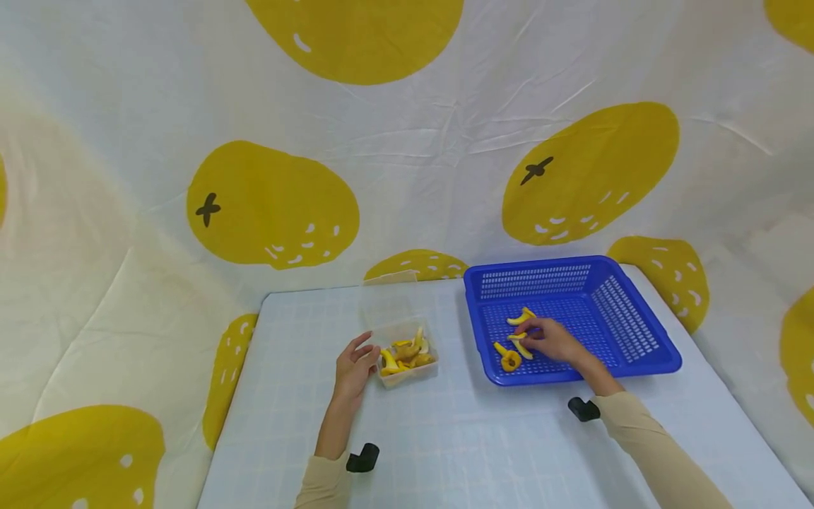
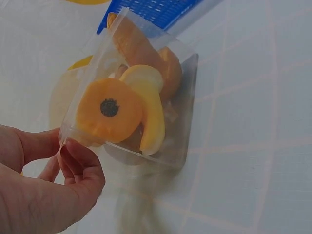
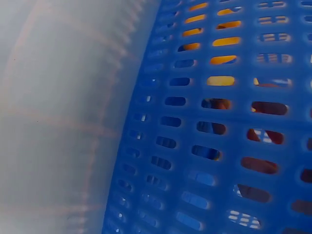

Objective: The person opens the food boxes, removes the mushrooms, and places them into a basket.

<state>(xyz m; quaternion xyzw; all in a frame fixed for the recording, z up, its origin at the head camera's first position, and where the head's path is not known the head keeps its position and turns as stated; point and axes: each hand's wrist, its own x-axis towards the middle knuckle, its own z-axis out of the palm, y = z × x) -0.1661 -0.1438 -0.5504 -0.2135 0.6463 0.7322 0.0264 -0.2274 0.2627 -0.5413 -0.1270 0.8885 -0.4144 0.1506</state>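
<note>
My left hand [image 1: 356,367] pinches the near-left rim of a small clear plastic box [image 1: 410,378] between thumb and fingers, as the left wrist view shows. Several yellow chanterelle mushrooms [image 2: 109,109] lie heaped in that box. Over on the right, my right hand [image 1: 552,341] reaches into a blue plastic basket [image 1: 566,306] and pinches a chanterelle [image 1: 523,348] low over its floor. Beside the fingertips lie another chanterelle [image 1: 511,361] and, farther back, one more [image 1: 521,316]. The basket's slotted wall [image 3: 170,122] mostly hides the right hand in the right wrist view.
The box's transparent lid [image 1: 388,305] stands open behind it. Under everything is a table with a pale checked cloth [image 1: 305,332]. A white curtain with large yellow fruit prints [image 1: 413,162] hangs right behind the table's far edge.
</note>
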